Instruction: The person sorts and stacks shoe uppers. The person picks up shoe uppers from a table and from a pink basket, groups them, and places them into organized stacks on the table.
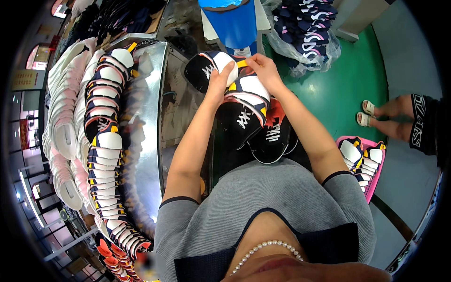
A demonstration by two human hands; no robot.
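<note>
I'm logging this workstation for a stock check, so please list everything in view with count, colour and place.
Flat stitched shoe uppers with white laces: small stack, black, white, yellow and red, centre, under both hands.
Rows of the same shoe uppers: too many to count, left, on the shiny metal table.
White insole-shaped pieces: many, far left.
Pink plastic basket: one, right, holding more uppers.
Clear plastic bag of dark uppers: one, top right.
Blue cylinder-shaped part: one, top centre.
Green floor: right.
Another person's sandalled feet: two, right.
Left hand: on the top upper.
Right hand: pinching the top upper's edge.
</note>
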